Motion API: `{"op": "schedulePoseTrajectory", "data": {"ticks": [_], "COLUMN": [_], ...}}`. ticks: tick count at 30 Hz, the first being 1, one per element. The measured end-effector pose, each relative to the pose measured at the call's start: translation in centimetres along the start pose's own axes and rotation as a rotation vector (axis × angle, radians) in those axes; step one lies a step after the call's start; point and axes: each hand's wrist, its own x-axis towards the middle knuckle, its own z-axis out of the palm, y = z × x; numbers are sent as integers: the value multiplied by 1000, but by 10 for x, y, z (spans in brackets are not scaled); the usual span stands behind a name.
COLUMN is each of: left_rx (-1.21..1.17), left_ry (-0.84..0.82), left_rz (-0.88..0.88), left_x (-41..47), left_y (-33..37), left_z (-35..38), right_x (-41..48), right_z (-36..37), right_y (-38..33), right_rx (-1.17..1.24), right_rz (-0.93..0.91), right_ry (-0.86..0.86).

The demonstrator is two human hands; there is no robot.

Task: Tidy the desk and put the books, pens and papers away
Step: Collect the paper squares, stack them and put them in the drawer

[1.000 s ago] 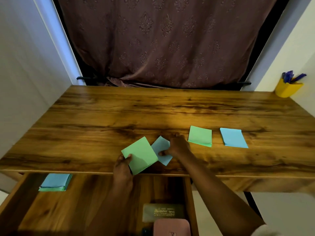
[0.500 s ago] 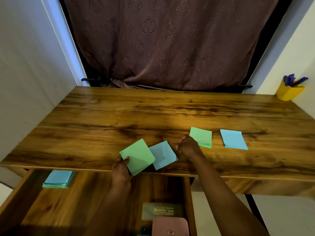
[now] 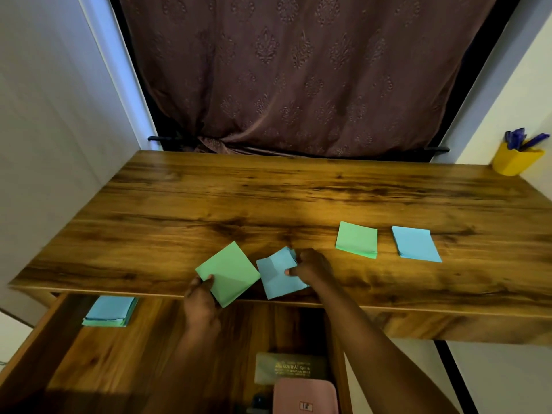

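1. Your left hand held the green pad by a corner, at the tabletop's front edge.
2. Your right hand pinched the blue pad just beside it.
3. A second green pad and second blue pad lay farther right.
4. The pen cup stood at the back right corner.

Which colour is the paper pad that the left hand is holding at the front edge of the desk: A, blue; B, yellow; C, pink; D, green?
D: the left hand grips the green pad by its near corner, and the right hand pinches the blue pad beside it.
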Motion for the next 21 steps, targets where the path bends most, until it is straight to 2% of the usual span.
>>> {"op": "schedulePoseTrajectory", "data": {"ticks": [2, 5, 7, 9, 11, 14, 16, 21], "left_rx": [-12, -21, -20, -5, -3, 21, 37, 19], "left_ry": [4, -14, -52, -113, -177, -254, -275, -294], "left_rz": [-6, -7, -9, -20, -43, -47, -39, -74], "left_x": [-1, -2, -6, -11, -15, -19, -23, -25], "left_y": [1, 2, 3, 3, 1, -2, -2, -4], "left_z": [-4, -6, -4, 3, 11, 22, 27, 29], "right_x": [-3, -11, -20, -30, -38, -43, -41, -42], "right_z": [-4, -20, -30, -34, -28, -11, -2, 10], "right_y": [2, 9, 12, 6, -7, -22, -22, -15], "right_rx": [204, 700, 936, 972, 900, 720, 749, 790], "right_rz": [15, 58, 44, -28, -91, -175, -203, -245], "right_ry": [4, 46, 40, 14, 14, 162, 238, 284]}}
